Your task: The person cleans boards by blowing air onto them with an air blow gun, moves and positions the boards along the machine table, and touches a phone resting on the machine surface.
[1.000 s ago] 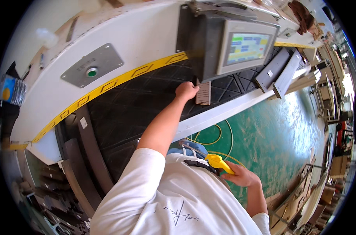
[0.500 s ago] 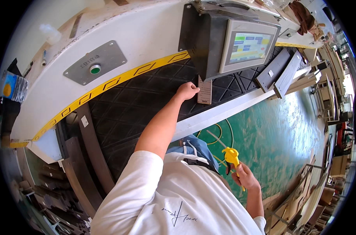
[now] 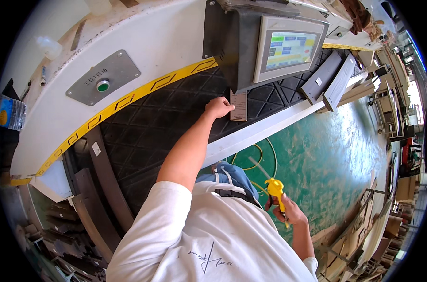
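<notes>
Yellow air gun (image 3: 275,189) held low on my right, above the green floor (image 3: 326,155).
My right hand (image 3: 288,212) has its grip closed round the gun's handle, hiding most of it; my left hand (image 3: 218,107), fingers curled, touches a small tag (image 3: 238,105) under the grey control box (image 3: 265,44), its grip unclear.

Coloured touchscreen (image 3: 288,49) above small tag (image 3: 238,105)

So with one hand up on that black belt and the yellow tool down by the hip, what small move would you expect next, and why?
Probably raising the right hand to bring the yellow air gun toward the black ribbed belt. The gun is gripped but hangs low over the green floor, far from the machine, while the left hand already rests on the belt beside a small grey block below the touchscreen.
</notes>
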The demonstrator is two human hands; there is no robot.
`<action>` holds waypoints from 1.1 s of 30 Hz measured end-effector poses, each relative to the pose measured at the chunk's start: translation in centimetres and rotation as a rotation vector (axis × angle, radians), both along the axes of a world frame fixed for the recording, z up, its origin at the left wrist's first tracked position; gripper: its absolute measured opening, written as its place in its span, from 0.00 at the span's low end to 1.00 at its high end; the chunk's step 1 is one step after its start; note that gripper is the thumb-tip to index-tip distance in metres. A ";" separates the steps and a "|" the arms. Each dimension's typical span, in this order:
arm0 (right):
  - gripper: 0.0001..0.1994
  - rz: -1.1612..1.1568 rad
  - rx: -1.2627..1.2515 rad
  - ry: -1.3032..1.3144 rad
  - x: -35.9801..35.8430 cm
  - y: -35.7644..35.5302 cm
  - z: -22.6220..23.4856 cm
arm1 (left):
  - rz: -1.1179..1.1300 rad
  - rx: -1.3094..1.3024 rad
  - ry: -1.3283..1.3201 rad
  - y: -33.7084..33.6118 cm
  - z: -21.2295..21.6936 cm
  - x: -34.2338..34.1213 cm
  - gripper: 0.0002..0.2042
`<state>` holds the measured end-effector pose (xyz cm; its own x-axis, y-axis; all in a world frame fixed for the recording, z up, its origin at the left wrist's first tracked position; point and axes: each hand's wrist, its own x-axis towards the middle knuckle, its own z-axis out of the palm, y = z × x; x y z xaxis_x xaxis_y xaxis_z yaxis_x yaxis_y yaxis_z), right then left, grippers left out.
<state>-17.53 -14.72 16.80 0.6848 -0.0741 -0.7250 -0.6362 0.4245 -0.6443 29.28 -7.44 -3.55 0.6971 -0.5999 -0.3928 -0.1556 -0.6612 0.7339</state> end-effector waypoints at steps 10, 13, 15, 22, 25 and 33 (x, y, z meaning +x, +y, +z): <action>0.40 0.596 0.020 0.151 3.0 -1.1 1.5 | -0.076 0.143 -0.116 -0.3 2.5 -1.2 0.20; 0.40 0.640 0.010 0.146 3.9 -0.9 1.7 | 0.010 0.151 -0.140 -0.8 1.1 -1.2 0.19; 0.39 0.651 0.000 0.148 3.7 -1.0 1.0 | 0.078 0.147 -0.174 -1.0 0.1 -1.1 0.19; 0.37 0.633 0.035 0.097 3.6 -0.9 0.8 | -0.059 0.123 -0.082 0.2 2.8 -1.3 0.21; 0.38 0.634 0.034 0.105 3.5 -0.9 0.4 | -0.094 0.131 -0.124 0.4 3.1 -1.5 0.22; 0.39 0.584 0.027 0.099 3.6 -0.6 0.6 | -0.006 0.155 -0.195 -0.7 1.6 -1.6 0.18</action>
